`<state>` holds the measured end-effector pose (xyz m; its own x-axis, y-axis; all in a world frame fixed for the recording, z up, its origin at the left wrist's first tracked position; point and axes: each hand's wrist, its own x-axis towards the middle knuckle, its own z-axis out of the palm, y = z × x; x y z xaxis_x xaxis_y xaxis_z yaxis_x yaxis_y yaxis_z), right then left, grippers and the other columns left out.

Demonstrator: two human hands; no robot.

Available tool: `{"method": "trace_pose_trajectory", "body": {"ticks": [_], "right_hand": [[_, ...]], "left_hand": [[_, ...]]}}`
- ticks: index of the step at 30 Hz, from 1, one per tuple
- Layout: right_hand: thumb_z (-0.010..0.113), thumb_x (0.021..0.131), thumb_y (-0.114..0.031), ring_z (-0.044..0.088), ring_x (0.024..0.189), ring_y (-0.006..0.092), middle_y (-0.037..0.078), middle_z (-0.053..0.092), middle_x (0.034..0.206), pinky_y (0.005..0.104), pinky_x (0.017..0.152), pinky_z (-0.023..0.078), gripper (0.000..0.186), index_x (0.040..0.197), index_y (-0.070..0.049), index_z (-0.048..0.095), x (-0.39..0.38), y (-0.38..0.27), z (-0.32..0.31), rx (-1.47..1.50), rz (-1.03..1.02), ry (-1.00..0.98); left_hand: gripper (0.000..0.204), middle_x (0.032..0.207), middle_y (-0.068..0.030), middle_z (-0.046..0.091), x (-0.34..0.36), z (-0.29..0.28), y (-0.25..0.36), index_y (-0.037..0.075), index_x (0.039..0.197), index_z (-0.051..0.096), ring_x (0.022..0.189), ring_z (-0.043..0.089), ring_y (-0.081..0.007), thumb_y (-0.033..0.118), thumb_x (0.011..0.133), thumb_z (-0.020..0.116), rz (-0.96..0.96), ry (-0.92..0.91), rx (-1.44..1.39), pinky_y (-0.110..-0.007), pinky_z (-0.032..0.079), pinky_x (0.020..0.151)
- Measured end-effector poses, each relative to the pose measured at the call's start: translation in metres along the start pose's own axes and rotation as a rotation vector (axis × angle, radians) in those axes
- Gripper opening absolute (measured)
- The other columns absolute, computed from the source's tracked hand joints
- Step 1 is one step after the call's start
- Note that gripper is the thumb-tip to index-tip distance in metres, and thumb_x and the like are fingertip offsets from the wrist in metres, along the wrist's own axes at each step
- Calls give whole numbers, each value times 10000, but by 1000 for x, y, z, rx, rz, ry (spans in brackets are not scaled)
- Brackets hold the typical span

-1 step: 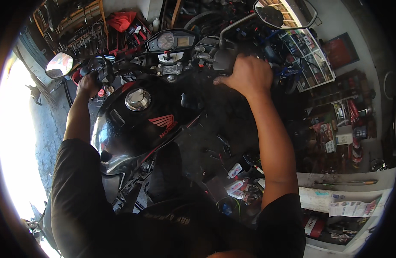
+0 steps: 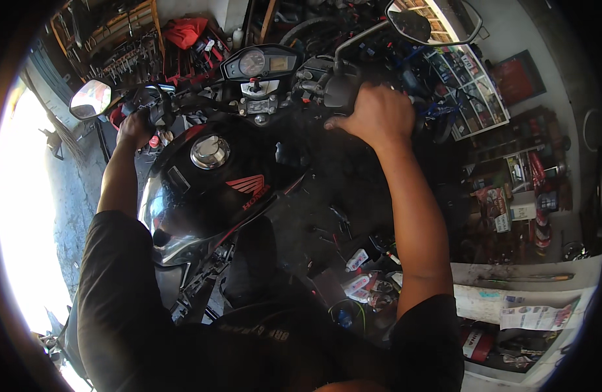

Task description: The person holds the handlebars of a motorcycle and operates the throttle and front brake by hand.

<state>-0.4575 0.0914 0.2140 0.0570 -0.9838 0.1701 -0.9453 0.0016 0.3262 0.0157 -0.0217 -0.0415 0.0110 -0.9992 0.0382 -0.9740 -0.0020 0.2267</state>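
Observation:
A black motorcycle with a glossy fuel tank (image 2: 196, 189) stands in front of me, its handlebar spanning both my arms. My left hand (image 2: 135, 128) is wrapped round the left handlebar grip, partly in shadow. At the other end my right hand (image 2: 383, 112) closes over the right grip, thumb pointing inward below the black switch housing (image 2: 339, 91). Both grips are mostly hidden under my hands. Between them sit the instrument cluster (image 2: 259, 63), the ignition key (image 2: 254, 82) in its lock and the silver fuel cap (image 2: 210, 152).
Mirrors rise at the left (image 2: 92, 99) and right (image 2: 434, 22). White bottles (image 2: 357, 259) and loose tools lie on the dark floor right of the motorcycle. A glass-fronted cabinet (image 2: 474, 88) and cluttered shelves line the right wall. Hand tools hang on a rack (image 2: 121, 62) at the back left.

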Motion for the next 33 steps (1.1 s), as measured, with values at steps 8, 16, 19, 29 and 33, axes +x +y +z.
{"method": "trace_pose_trajectory", "body": {"ticks": [8, 16, 19, 29, 33], "right_hand": [[931, 568, -598, 769, 833, 318, 146, 774, 850, 412, 762, 597, 646, 855, -40, 773, 0, -1, 0, -2, 1, 16], [932, 574, -595, 769, 842, 318, 149, 775, 860, 414, 769, 596, 638, 858, -46, 777, -1, -2, 0, 5, 13, 0], [930, 574, -603, 770, 850, 316, 146, 776, 869, 411, 775, 594, 642, 861, -48, 778, -1, -2, -1, 1, 24, -20], [927, 578, -609, 770, 866, 313, 142, 777, 873, 407, 782, 593, 651, 875, -49, 783, -2, -3, -3, -5, 27, -18], [927, 583, -606, 771, 870, 312, 145, 778, 880, 405, 784, 594, 649, 878, -47, 783, -2, -4, -3, -4, 37, -21]], "left_hand": [[275, 1127, -245, 711, -1, 0, 0, 86, 1067, 674, 1129, 654, -446, 198, 825, 608, 19, 17, 8, -548, 526, 962], [278, 1131, -247, 712, -2, -4, 4, 75, 1069, 680, 1132, 657, -439, 200, 833, 605, 18, 8, 8, -541, 523, 971], [284, 1145, -246, 709, -2, -5, 5, 74, 1080, 677, 1137, 654, -439, 200, 837, 602, 16, 3, 14, -540, 520, 975], [291, 1158, -246, 703, -2, -6, 5, 74, 1089, 667, 1152, 647, -436, 203, 835, 605, 11, -2, 20, -542, 517, 979], [294, 1170, -243, 701, -1, -6, 4, 72, 1094, 661, 1157, 645, -436, 202, 836, 606, 13, -13, 6, -541, 516, 979]]}}
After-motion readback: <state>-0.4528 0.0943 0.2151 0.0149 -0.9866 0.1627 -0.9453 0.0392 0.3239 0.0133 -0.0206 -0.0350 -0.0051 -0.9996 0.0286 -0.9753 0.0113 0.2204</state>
